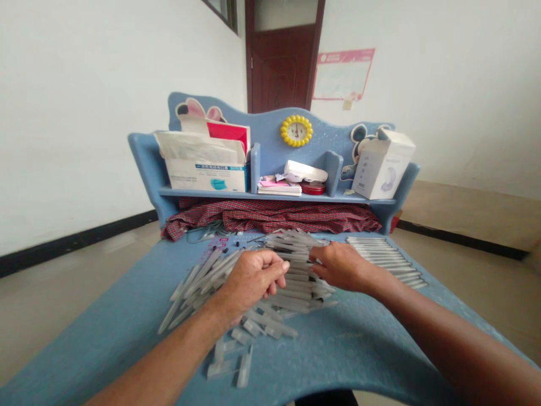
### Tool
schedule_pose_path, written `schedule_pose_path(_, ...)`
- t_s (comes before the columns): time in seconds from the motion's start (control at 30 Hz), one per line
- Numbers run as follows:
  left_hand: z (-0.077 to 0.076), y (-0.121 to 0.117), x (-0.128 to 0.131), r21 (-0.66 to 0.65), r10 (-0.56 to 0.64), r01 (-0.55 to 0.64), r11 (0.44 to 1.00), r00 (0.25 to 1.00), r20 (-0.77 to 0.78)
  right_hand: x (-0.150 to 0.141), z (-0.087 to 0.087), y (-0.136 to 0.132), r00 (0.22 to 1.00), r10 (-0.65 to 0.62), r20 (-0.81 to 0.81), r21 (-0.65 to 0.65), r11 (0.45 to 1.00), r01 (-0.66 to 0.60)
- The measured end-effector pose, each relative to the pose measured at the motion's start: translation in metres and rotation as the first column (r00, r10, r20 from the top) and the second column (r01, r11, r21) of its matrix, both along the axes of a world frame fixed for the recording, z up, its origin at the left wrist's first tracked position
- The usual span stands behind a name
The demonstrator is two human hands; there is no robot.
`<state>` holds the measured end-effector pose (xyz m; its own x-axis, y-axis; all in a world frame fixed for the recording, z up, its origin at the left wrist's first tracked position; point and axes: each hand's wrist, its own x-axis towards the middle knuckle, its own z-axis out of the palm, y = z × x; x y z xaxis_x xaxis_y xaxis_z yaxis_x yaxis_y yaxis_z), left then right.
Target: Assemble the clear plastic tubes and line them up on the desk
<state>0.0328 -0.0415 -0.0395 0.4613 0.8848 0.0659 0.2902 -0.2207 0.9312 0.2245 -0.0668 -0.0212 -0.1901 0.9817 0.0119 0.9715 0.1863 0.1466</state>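
The left hand (258, 273) is mostly closed: its fingers curl inward and the thumb presses against the side of the forefinger. Whether anything small is pinched there cannot be told. It hangs over the near left part of a middle pile of pale tubes (293, 285), which lies on the blue worktop (359, 355) in front of the person.

The right hand (344, 266) reaches in from the other side, palm down, over the right edge of the same pile. Its fingers are bent, with thumb and forefinger pointing left towards the other hand and a small dark gap between them. Blur hides whether it grips a tube or only touches one. The two hands are near each other but apart.

To the left of the left hand lies a looser heap of tubes (196, 290), slanting away from the person. Clear caps (244, 367) are scattered nearest the person, below the left wrist. Beyond the right hand, a neat row of tubes (384, 262) lies side by side. A few black bits (225, 250) sit behind the loose heap, and a red checked cloth (270, 214) is bunched under the shelf (274, 197).
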Motion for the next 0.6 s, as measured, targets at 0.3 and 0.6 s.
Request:
schedule_pose_path(0.3, -0.007, 0.004, -0.001, 0.208, 0.051, -0.021, 0.978, 0.989, -0.141, -0.001, -0.007, 0.024, 0.997, 0.005, -0.08, 0.003, 1.0, -0.005)
schedule_pose_path(0.6, -0.01, -0.005, -0.001, 0.949, 0.286, 0.205, 0.238, 0.919, -0.271, 0.004, 0.014, 0.007, 0.804, 0.271, -0.529, 0.023, 0.952, -0.306)
